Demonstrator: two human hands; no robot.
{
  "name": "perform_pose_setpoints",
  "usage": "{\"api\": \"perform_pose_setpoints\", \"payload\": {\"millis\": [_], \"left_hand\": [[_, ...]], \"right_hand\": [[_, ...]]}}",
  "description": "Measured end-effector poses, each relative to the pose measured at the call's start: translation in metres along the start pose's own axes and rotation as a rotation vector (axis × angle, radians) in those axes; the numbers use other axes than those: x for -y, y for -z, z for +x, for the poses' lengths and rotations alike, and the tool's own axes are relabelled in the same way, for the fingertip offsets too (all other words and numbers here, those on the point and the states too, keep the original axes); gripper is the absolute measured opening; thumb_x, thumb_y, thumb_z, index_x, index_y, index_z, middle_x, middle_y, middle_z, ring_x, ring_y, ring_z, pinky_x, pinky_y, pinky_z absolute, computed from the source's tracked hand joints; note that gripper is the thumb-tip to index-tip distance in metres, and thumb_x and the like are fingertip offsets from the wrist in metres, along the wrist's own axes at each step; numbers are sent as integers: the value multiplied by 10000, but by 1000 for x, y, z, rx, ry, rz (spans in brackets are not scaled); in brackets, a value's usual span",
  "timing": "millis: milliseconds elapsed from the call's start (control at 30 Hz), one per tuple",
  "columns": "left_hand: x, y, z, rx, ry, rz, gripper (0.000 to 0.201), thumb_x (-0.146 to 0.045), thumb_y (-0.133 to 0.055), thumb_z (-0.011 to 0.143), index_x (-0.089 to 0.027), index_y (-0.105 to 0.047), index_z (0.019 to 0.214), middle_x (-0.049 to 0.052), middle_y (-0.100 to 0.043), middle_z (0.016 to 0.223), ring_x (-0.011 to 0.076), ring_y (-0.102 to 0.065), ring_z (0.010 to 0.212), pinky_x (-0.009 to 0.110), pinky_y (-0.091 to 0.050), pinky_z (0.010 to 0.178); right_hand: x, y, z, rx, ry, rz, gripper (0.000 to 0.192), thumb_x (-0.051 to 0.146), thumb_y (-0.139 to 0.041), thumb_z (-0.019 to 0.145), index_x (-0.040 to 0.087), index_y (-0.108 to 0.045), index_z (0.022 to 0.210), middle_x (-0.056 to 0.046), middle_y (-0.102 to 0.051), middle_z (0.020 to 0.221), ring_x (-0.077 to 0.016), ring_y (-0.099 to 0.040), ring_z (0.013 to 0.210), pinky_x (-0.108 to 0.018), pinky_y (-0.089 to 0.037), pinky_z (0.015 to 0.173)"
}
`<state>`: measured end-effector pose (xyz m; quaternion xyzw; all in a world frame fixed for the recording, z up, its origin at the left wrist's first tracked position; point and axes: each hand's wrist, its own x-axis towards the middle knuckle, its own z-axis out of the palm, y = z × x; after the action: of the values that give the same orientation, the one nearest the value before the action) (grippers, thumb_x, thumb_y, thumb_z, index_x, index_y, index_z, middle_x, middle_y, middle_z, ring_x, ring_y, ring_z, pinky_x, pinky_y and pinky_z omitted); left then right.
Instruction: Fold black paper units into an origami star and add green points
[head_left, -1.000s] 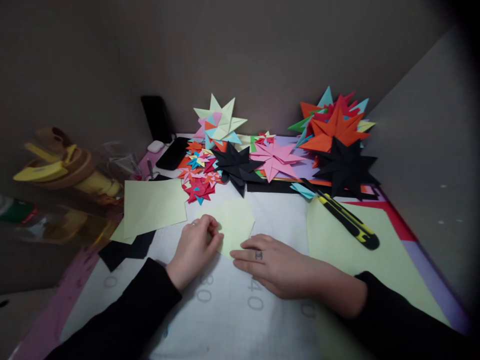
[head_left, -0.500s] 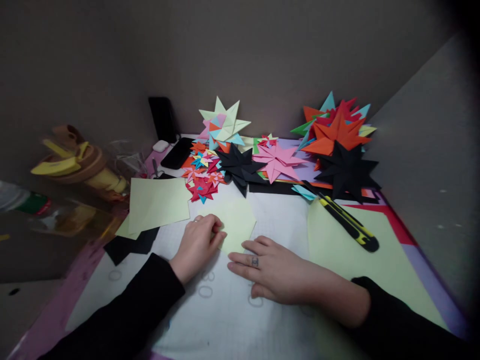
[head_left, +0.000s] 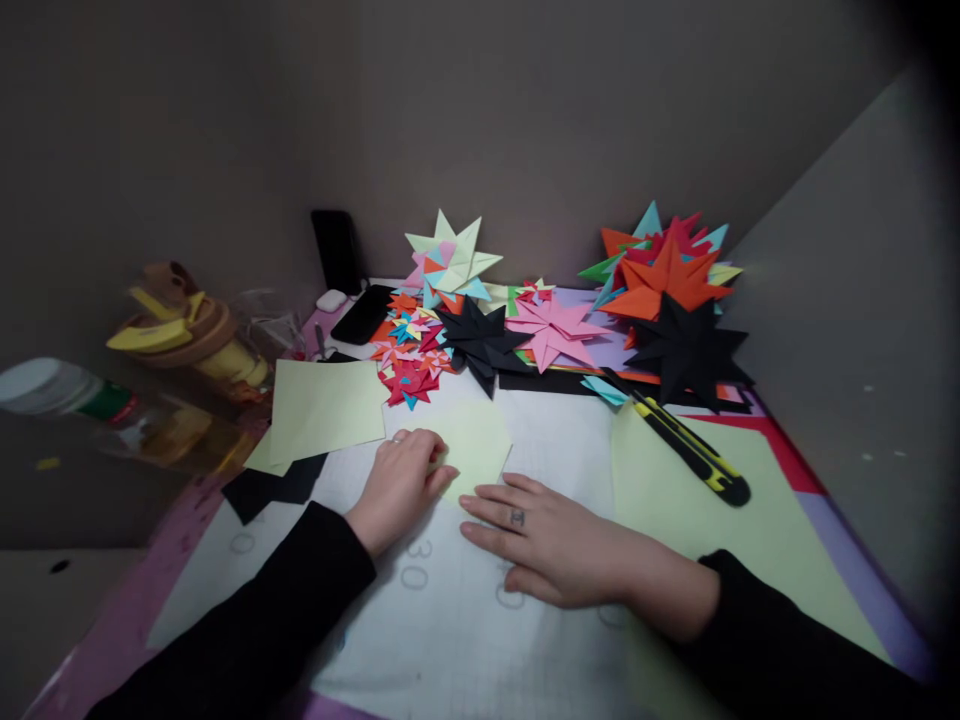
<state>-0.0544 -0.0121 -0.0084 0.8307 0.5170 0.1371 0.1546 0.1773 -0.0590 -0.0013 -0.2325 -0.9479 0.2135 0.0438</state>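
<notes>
- The right hand (head_left: 555,540) lies flat on the white gridded mat (head_left: 465,640) of the surface, fingers spread and stretched toward the left; its fingertips rest at the near edge of a pale green folded paper (head_left: 474,447).
- The left hand (head_left: 401,478) has its fingers curled, the grip pinching the left edge of that folded paper against the mat.
- The folded paper itself lies on the mat between the two hands, just beyond them.
- To the right, a large pale green sheet (head_left: 697,510) lies flat, with a yellow-and-black utility knife (head_left: 686,446) resting across its far corner.
- To the left, another pale green sheet (head_left: 326,408) overlaps a piece of black paper (head_left: 274,488).
- Farther back sit small multicoloured paper stars (head_left: 409,352), a black star (head_left: 480,340) and a pink star (head_left: 555,330).
- At the far right, a heap of orange, red and black stars (head_left: 671,290) is piled up.
- By the wall, a pale green star (head_left: 450,255) stands beside a dark phone (head_left: 337,250).
</notes>
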Motion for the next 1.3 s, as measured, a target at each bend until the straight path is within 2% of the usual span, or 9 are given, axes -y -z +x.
{"api": "perform_pose_setpoints", "payload": {"millis": [167, 400, 567, 633, 733, 867, 1033, 1167, 1300], "left_hand": [[-1, 1, 0, 0, 4, 7, 148, -279, -616, 822, -183, -540, 905, 44, -626, 837, 228, -536, 804, 352, -390, 710], [-1, 2, 0, 11, 17, -8, 144, -280, -606, 826, -183, -538, 908, 41, -620, 843, 233, -534, 822, 355, -387, 716], [4, 5, -2, 77, -34, -103, 448, -429, -716, 711, -190, -523, 1037, 74, -615, 982, 257, -541, 913, 393, -403, 785], [7, 6, -2, 78, -23, -114, 511, -443, -744, 673, -190, -516, 1055, 85, -606, 1012, 267, -541, 933, 408, -409, 799], [13, 9, -1, 65, -25, -179, 415, -324, -721, 709, -194, -522, 1049, 84, -600, 1021, 254, -549, 940, 403, -437, 812], [24, 14, -1, 28, -38, -289, 289, -152, -586, 773, -195, -530, 1053, 80, -594, 1023, 210, -573, 911, 362, -486, 802], [29, 16, -3, -38, -25, -262, 208, -112, -422, 855, -189, -546, 1004, 59, -611, 959, 178, -584, 871, 330, -488, 800], [16, 18, -5, -68, -14, -189, 143, -189, -446, 895, -171, -566, 972, 73, -635, 949, 199, -590, 889, 361, -487, 818], [-7, 16, -14, -25, -188, -46, 161, -194, -516, 876, -182, -619, 999, 92, -647, 1030, 238, -570, 1012, 424, -461, 908]], "right_hand": [[-5, -10, -3, -149, -24, -21, 486, 293, -502, 910, 76, -480, 1345, -208, -494, 1387, -280, -436, 1301, -475, -377, 1051], [3, -4, 4, -45, -138, -25, 491, 321, -563, 886, 167, -493, 1347, -157, -423, 1456, -294, -412, 1303, -465, -388, 1031], [7, -2, 5, -46, -173, -45, 504, 327, -601, 870, 192, -495, 1344, -170, -422, 1445, -309, -411, 1289, -485, -369, 1025], [7, -1, 5, -40, -187, -50, 503, 325, -610, 864, 197, -503, 1338, -185, -432, 1427, -319, -414, 1282, -496, -363, 1022], [7, -1, 4, -38, -195, -48, 503, 331, -609, 864, 208, -501, 1340, -185, -451, 1403, -314, -426, 1267, -491, -363, 1018], [6, -2, 4, -51, -186, -43, 499, 336, -602, 869, 213, -497, 1341, -171, -471, 1378, -301, -437, 1250, -469, -363, 1017], [5, -1, 4, -52, -164, -31, 490, 325, -590, 872, 196, -494, 1335, -160, -503, 1346, -300, -436, 1242, -471, -356, 1018], [7, 1, 4, -64, -144, -25, 473, 327, -574, 874, 203, -490, 1322, -115, -477, 1398, -293, -412, 1263, -470, -333, 1045], [5, 0, 2, -113, -120, -10, 477, 351, -603, 851, 197, -513, 1293, -97, -500, 1386, -276, -440, 1244, -452, -358, 1042]]}}
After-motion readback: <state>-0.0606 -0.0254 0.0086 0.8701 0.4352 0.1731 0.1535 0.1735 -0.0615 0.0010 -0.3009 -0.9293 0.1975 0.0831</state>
